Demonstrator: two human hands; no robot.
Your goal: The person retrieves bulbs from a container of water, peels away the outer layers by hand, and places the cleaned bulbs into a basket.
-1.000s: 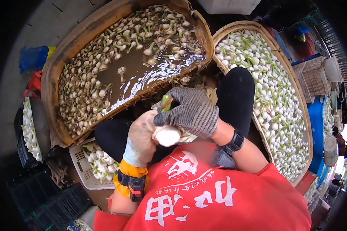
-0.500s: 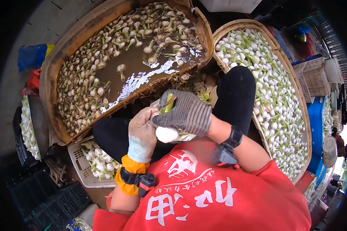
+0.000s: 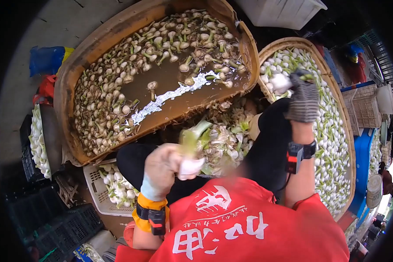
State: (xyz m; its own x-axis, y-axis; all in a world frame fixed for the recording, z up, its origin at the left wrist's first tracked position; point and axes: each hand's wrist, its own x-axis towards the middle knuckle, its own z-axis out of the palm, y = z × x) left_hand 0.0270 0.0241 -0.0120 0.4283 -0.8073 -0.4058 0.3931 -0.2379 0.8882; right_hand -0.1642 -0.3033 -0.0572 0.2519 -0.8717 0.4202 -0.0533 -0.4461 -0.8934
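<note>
My right hand (image 3: 303,98), in a grey striped glove, is closed on a white garlic bulb (image 3: 280,83) with a short green stem. It hangs over the upper part of the right-hand tub (image 3: 268,54) of white garlic. My left hand (image 3: 163,166), in a cream glove with an orange cuff, is closed on what looks like garlic peel (image 3: 191,167), whitish pink with a green stalk part, blurred by motion. This hand is above my lap, left of a heap of loose peelings (image 3: 225,148) between my knees.
A big brown tub (image 3: 67,83) holds murky water and many unpeeled garlic bulbs. By my left knee stands a white basket (image 3: 93,185) of white garlic. Dark crates (image 3: 67,231) are at lower left, a white bin (image 3: 284,13) at the top, and a wicker basket (image 3: 358,105) at right.
My hands were together over my lap around one garlic. My right hand has moved up and right with the bulb, while my left stays over my lap. The view has shifted slightly.
</note>
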